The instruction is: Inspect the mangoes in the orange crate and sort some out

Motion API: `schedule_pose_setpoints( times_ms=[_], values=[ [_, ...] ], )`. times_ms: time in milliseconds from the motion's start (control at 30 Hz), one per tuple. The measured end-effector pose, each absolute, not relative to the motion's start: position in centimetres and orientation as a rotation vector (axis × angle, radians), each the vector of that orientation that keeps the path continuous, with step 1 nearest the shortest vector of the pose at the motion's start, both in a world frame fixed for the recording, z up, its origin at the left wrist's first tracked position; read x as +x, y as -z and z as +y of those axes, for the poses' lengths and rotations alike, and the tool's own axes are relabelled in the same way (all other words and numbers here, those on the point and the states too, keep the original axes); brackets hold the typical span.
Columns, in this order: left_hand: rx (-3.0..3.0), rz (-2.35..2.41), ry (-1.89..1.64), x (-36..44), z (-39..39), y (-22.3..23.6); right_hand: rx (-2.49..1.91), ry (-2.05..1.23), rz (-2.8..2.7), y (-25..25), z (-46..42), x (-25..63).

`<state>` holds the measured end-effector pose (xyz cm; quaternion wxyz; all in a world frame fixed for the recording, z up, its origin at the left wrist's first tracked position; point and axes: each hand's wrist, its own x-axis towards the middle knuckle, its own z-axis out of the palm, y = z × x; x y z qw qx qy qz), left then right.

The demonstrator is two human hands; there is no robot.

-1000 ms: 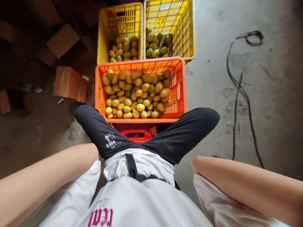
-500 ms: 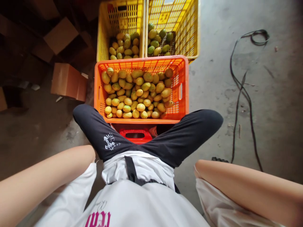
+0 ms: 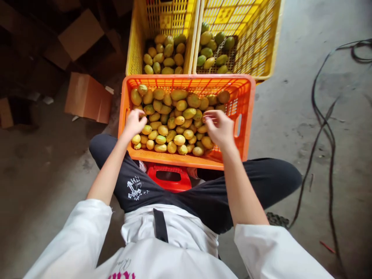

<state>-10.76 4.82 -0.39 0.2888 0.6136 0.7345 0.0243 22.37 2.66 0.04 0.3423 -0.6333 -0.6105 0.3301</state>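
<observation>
An orange plastic crate [image 3: 174, 157] in front of me holds many oval yellow-green fruits [image 3: 179, 140], which look like small mangoes. Over the crate's left side is my left hand [image 3: 135, 123], fingers bent and thumb apart, close above the fruits there. My right hand [image 3: 220, 126] hovers at the right part of the pile, its fingers curved and its thumb separate from them. No fruit shows clearly within either hand. The fingertips are partly blurred against the fruits, so contact is hard to judge.
Beyond the orange crate stand two yellow crates, left [image 3: 135, 50] and right [image 3: 258, 46], with fruits at their bottoms. A cardboard box [image 3: 87, 97] lies on the left. Black cable [image 3: 331, 162] runs over the floor at right. A red stool [image 3: 171, 182] shows between my legs.
Both hands have come into view and reached forward over the orange crate; only bare arms at the lower sides showed before. The crates appear larger and shifted right in the view.
</observation>
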Motion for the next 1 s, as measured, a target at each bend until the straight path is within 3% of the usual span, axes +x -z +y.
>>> schedule_pose_setpoints(
  times_ms=[100,167,367,600,800,900,1000],
  values=[
    [1.645,1.828,0.531,-9.9,4.6,4.0,-1.687,-0.936,-1.978,6.1,4.7,18.5],
    [1.695,1.798,0.722,-9.4,3.9,6.6,-1.658,-0.911,-2.27,9.1,5.5,16.7],
    [1.801,1.787,0.639,-10.3,3.0,11.7,-1.704,-0.848,-2.657,13.6,5.7,15.1],
    [1.742,1.846,0.626,-11.2,3.9,12.6,-1.749,-0.809,-2.67,15.9,6.0,14.3],
    [1.334,2.008,0.53,-9.9,3.1,10.7,-1.911,-0.934,-2.424,15.3,5.6,12.8],
    [1.151,2.086,0.296,-8.1,2.9,9.3,-2.079,-1.11,-1.871,13.7,4.2,11.9],
    [0.957,2.067,-0.182,-6.1,2.1,7.2,-1.984,-1.262,-1.175,11.6,2.6,11.4]
  ],
)
